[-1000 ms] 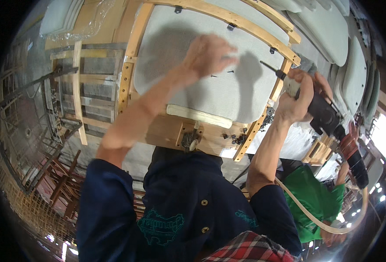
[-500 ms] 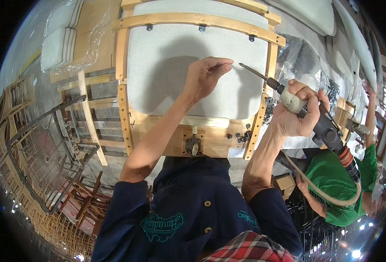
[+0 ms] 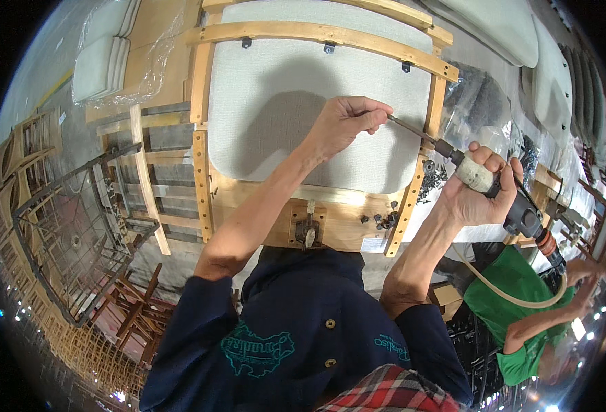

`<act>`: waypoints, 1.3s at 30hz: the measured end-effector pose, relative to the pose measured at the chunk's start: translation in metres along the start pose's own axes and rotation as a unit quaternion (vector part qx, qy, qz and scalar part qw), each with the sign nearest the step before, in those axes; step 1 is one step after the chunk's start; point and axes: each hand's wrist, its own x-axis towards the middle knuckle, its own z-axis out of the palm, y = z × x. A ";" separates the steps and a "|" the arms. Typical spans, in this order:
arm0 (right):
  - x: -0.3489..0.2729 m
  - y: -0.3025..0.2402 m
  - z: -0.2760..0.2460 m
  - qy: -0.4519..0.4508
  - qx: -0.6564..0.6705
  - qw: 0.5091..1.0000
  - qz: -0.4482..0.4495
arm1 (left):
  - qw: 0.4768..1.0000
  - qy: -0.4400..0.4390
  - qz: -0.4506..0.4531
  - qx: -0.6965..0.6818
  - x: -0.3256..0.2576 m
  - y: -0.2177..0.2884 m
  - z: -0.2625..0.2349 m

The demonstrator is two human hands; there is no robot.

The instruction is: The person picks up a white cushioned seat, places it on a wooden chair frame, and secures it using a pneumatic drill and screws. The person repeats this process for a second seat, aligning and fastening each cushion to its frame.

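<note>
My right hand is wrapped round a power screwdriver with a pale grip and a hose at its rear. Its long bit points up and left, the tip meeting the fingertips of my left hand. Thumb and forefinger there are pinched together; whatever lies between them is too small to make out. Both hands are above a pale fabric-covered panel. Across the panel's far end runs a wooden bar with three small black brackets, one of them a bracket near the middle.
A toggle clamp and loose black parts sit on the near wooden board. Bagged screws lie at right. A person in green works beyond the hose. Leftward stand a metal frame and wrapped pads.
My left hand has moved right, so its pinched fingertips now meet the bit's tip. The screwdriver has shifted slightly right and down. The person in green has leaned lower.
</note>
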 end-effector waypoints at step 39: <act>0.055 0.044 -0.002 -0.021 -0.039 0.995 -0.094 | 0.837 0.167 0.247 0.459 0.093 0.003 0.016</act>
